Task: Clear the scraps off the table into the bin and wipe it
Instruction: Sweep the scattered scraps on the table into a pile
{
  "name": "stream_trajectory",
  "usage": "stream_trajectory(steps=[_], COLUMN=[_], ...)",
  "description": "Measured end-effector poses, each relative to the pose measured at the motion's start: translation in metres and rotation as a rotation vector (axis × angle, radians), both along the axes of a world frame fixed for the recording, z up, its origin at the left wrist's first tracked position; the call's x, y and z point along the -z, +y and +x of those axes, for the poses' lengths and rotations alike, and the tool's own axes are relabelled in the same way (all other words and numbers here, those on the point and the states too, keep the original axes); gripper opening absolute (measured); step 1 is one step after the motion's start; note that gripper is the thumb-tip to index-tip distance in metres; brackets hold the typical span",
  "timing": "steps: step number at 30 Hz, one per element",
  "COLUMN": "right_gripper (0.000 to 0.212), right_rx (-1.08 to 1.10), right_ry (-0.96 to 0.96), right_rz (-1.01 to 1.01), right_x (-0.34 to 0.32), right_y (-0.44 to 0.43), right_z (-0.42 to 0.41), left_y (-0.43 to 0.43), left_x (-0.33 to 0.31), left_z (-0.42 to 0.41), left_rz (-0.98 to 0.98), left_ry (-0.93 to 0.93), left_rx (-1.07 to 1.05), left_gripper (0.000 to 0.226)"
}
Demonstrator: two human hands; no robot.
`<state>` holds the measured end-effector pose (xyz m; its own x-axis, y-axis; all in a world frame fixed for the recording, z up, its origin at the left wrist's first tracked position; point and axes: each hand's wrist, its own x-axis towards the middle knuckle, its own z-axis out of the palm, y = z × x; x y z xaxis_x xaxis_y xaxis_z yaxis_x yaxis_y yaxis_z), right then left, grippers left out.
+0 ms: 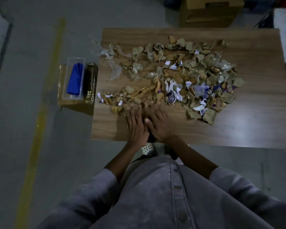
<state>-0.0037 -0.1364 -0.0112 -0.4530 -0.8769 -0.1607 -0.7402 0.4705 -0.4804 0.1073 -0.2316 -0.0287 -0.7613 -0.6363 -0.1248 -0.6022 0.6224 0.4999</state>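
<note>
Scraps (180,76) of torn cardboard, crumpled white and purple paper, gold wrappers and clear plastic film lie spread over the wooden table (238,129), beyond both hands and mostly to the right of them. The nearest edge of the heap, a strip of gold and brown pieces, sits just ahead of the fingertips (139,107), which are blurred where they meet it; whether they touch the pieces cannot be told. The clear plastic bits lie ahead and to the left of the hands, near the table's left edge.

The left hand (136,124) and the right hand (160,124) lie palm down on the tabletop, close together side by side, fingers straight and pointing at the heap. They meet at the thumbs, and neither holds anything. Their wrists cross the table's near edge.

Well to the left of the left hand, off the table, a clear container (65,80) holding a folded blue cloth (75,78) rests on a low cardboard box (76,104) just beside the table. Farther left, a yellow line (40,116) runs along the grey floor. Far beyond the hands, past the table's far edge, stands another brown box (210,12). Below the wrists a white perforated shoe (148,148) shows above a grey buttoned shirt (163,195).
</note>
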Motion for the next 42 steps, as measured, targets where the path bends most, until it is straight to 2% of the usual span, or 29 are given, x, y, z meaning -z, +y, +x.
stream_trajectory(steps=[2,5,8,12,16,19,23,28,32,37,40,42], right_gripper=[0.058,0.057,0.066,0.067,0.06,0.057,0.06,0.062,0.064,0.062,0.06,0.059], right_rx=[-0.129,-0.258,-0.209,0.03,0.03,0.009,0.01,-0.018,0.016,0.069,0.095,0.098], right_ry=[-0.03,-0.013,-0.042,-0.057,0.057,0.088,0.057,0.051,0.039,-0.002,0.004,0.003], right_rz=[-0.029,-0.015,0.051,0.109,0.046,0.042,0.046,0.06,0.045,-0.04,-0.063,-0.085], right_x=[0.006,0.018,0.02,0.014,-0.006,-0.01,-0.003,0.007,0.008,0.011,0.011,0.014], right_y=[-0.012,-0.027,-0.038,-0.044,-0.045,-0.046,-0.046,-0.041,-0.037,-0.052,-0.065,-0.075], right_z=[0.017,0.032,0.026,0.006,0.002,0.007,0.013,0.008,-0.01,-0.037,-0.05,-0.055], left_y=[-0.008,-0.038,-0.073,-0.094,-0.072,-0.058,-0.069,-0.088,-0.085,-0.104,-0.124,-0.136], left_x=[0.006,0.022,0.032,0.03,0.014,0.006,0.005,0.006,0.003,0.007,0.008,0.013], left_z=[0.02,0.039,0.037,0.013,-0.01,-0.009,-0.003,-0.013,-0.025,-0.034,-0.044,-0.053], left_rz=[-0.049,-0.049,0.011,0.129,0.117,0.11,0.104,0.164,0.23,0.063,0.147,0.202], left_ry=[-0.001,-0.039,-0.025,-0.02,0.035,0.118,0.133,0.113,0.064,0.051,0.046,0.066], left_rx=[-0.065,-0.333,-0.47,-0.332,-0.122,-0.185,-0.299,-0.435,-0.484,-0.606,-0.677,-0.636], left_gripper=[0.067,0.07,0.074,0.081,0.073,0.065,0.067,0.083,0.087,0.079,0.075,0.075])
